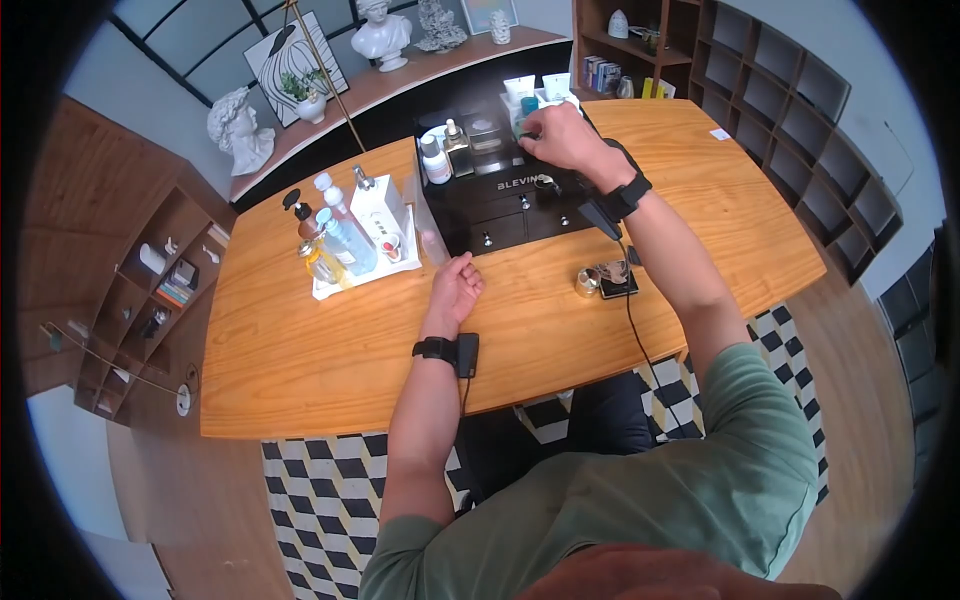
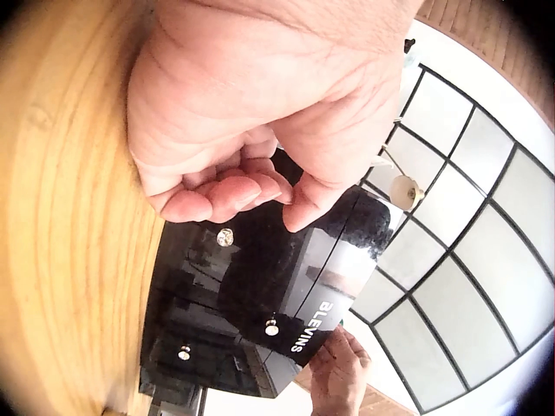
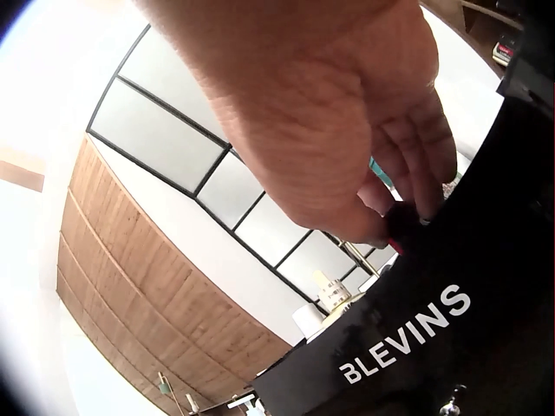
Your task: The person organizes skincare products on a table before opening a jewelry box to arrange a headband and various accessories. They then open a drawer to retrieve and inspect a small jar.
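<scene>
A glossy black cosmetics box [image 1: 500, 215] lettered BLEVINS, with small shiny knobs, stands at the middle of the table. Over its back right part, my right hand [image 1: 565, 138] reaches down beside a teal-capped bottle [image 1: 529, 104]. In the right wrist view its thumb and fingers pinch a small dark item [image 3: 401, 217] with a bit of red; the fingers hide most of it. My left hand [image 1: 457, 290] rests on the table by the box's front left corner, fingers loosely curled around nothing. A white-capped bottle [image 1: 435, 160] and a dropper bottle [image 1: 457, 147] stand on the box's left.
Left of the box, a white tray [image 1: 335, 288] carries several bottles and a white pump dispenser [image 1: 378, 212]. Two white tubes [image 1: 556, 87] stand at the back right. A small gold jar [image 1: 588, 281] and a dark compact [image 1: 620, 288] lie near the right forearm, beside a cable [image 1: 635, 325].
</scene>
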Demonstrator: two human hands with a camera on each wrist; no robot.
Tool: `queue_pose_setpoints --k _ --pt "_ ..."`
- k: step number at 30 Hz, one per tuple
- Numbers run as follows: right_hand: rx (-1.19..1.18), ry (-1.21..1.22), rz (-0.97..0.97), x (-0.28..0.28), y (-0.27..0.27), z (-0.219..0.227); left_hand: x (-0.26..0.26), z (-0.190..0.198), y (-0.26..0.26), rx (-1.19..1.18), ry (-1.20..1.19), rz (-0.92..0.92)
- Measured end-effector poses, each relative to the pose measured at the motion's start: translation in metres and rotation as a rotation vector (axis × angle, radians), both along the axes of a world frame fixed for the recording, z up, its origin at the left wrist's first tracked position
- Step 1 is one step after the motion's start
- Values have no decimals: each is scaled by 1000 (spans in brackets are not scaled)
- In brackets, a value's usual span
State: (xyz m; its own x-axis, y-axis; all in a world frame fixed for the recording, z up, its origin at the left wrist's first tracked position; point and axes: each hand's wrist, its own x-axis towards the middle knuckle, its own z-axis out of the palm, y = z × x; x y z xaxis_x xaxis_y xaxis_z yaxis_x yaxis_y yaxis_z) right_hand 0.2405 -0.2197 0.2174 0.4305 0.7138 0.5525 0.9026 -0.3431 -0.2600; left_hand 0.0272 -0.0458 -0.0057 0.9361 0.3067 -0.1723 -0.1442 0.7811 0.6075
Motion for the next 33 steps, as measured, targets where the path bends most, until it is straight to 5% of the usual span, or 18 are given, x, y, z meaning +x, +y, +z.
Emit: queue_pose_setpoints --k 6,12,20,33 --pt "218 18 -50 18 5 13 0 -4 1 2 -3 3" --pt "304 -326 -71 48 31 26 0 -3 1 -5 -6 1" --pt "67 -450 -133 69 53 36 1 -5 2 -9 -7 11" --pt "-4 -274 -116 92 63 35 -1 -2 0 19 -6 13"
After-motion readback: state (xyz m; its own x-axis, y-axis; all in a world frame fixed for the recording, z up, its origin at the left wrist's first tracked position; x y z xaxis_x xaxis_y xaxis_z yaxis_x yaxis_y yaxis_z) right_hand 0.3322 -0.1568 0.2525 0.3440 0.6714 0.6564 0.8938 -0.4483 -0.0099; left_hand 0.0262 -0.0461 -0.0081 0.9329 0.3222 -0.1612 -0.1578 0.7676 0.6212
